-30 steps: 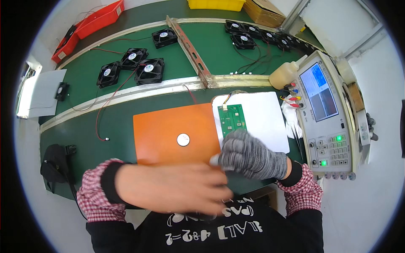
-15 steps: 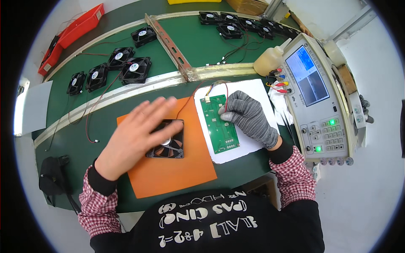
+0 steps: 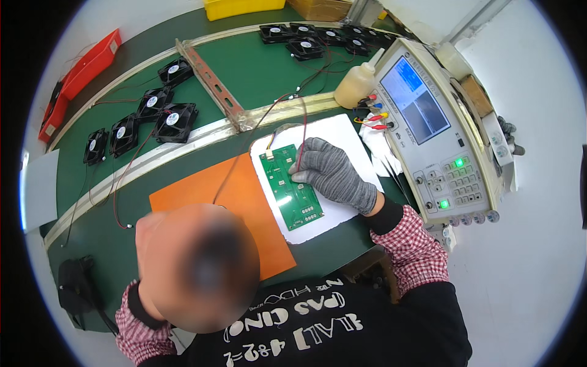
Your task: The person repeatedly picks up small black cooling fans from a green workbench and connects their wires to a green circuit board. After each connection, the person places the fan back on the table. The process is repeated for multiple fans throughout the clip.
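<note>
My bare left hand is raised near the camera, above the orange sheet. A dark shape in it, heavily blurred, appears to be the black cooling fan; a thin cable runs from there up and over to my right hand. My gloved right hand pinches the red and dark end of that cable over the green circuit board. Whether its plug sits in the board is hidden by the fingers. The board lies on a white pad, with a wired white connector at its top left corner.
Several black fans with trailing leads lie at the left, and more at the back. A slotted metal bar crosses the bench. At the right stand a plastic bottle and a test instrument with clip leads.
My left hand has lifted off the orange sheet toward the camera, and the fan has left the sheet. The cable now arches high between my hands. The view has shifted slightly.
</note>
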### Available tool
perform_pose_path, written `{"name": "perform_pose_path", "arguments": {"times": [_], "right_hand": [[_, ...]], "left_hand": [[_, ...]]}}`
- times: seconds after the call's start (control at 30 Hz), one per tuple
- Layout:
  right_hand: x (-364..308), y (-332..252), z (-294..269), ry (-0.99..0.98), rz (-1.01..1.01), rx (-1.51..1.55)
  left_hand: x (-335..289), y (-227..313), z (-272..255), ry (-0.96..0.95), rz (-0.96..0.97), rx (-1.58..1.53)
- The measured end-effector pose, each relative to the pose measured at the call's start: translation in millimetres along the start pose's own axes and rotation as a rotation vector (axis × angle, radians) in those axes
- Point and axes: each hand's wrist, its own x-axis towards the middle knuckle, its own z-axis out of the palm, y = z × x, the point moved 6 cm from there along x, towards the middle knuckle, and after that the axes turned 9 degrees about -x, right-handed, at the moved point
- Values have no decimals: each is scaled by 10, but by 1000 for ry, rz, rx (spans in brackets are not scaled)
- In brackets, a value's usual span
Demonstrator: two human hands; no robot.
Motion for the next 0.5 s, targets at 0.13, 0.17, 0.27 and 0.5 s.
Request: {"name": "perform_pose_path", "arguments": {"times": [0.13,0.17,0.27,0.5], "right_hand": [[69,-71,50,-32,-48,32],[60,-47,37,-29,-41,29],[45,-12,58,-30,-38,31],[60,-95,71,-9,-89,-49]], "left_hand": [[-318,-5,-64,221,-579,-882],[-334,-36,-122,280,-518,-678],[-336,-152,-201,391,-579,-640],[-333,-234,-271,200,-426,-414]]}}
